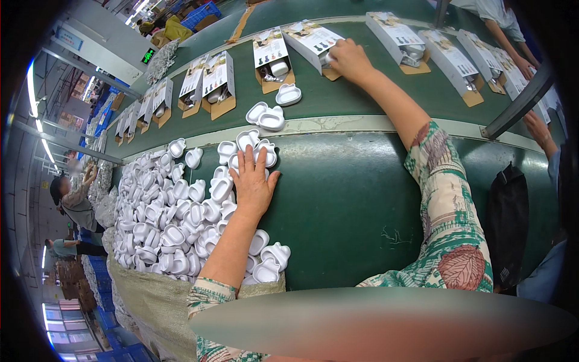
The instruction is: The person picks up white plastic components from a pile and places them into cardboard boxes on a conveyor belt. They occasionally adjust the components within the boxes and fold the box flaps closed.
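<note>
My left hand (pixel 253 187) lies with its fingers spread on the edge of a big heap of small white plastic dishes (pixel 175 235), each with a rounded hollow and lobed rim. Fingertips touch a few dishes at the heap's far right. My right hand (pixel 351 61) reaches far onto the belt, fingers bent at the open end of a white printed box (pixel 310 37). A white plastic dish (pixel 326 58) shows at that opening against the fingers, partly hidden by them. Three loose dishes, one of them a single white dish (pixel 288 95), lie nearer on the belt.
More open printed boxes (pixel 218 75) stand along the green conveyor belt (pixel 338 96), with brown flaps and white parts inside. A metal post (pixel 518 105) rises at right, near a co-worker's hands (pixel 534 123). A woven sack (pixel 145 295) lies below the heap; a black bag (pixel 508 223) hangs at right.
</note>
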`<state>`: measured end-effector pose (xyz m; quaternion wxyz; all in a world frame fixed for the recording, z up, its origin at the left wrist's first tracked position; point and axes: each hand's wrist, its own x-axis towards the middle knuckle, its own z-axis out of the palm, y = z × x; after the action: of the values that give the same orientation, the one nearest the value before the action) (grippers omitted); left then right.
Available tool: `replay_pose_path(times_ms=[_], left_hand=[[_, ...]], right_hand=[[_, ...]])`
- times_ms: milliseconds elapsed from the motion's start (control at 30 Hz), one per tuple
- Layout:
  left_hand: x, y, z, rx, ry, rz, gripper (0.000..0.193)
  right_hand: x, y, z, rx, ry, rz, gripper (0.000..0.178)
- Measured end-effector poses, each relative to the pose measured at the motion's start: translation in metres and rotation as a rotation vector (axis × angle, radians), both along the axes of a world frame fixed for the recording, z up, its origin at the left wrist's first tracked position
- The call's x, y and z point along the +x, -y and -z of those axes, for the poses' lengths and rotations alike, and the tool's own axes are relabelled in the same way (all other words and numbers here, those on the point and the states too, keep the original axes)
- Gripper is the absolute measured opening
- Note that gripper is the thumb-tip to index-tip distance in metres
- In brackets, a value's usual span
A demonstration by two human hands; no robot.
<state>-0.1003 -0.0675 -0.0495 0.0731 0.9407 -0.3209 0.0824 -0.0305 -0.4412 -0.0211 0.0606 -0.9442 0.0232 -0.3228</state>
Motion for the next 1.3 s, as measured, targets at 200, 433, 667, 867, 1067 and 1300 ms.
replay_pose_path(times_ms=[200,433,667,867,1067,1300], left_hand=[[0.002,-0.001,-0.004,-0.005,0.001,-0.008,0.063],[0.005,-0.018,-0.003,-0.033,-0.003,0.003,0.062],[0.009,-0.029,-0.006,-0.029,0.011,0.006,0.06],[0.009,-0.031,-0.002,-0.042,0.007,0.016,0.062],[0.013,-0.043,-0.008,-0.048,0.012,0.013,0.062],[0.013,-0.044,-0.009,-0.048,0.025,0.021,0.061]], right_hand=[[0.0,0.014,0.001,-0.031,0.257,0.202,0.017],[-0.043,-0.067,0.011,-0.09,-0.069,-0.364,0.013],[-0.032,-0.066,-0.003,-0.073,-0.028,-0.303,0.008],[0.005,-0.031,-0.012,-0.194,0.001,-0.015,0.011],[-0.044,-0.052,-0.009,0.176,-0.029,0.006,0.024],[-0.131,-0.118,-0.004,0.122,-0.268,-0.278,0.039]])
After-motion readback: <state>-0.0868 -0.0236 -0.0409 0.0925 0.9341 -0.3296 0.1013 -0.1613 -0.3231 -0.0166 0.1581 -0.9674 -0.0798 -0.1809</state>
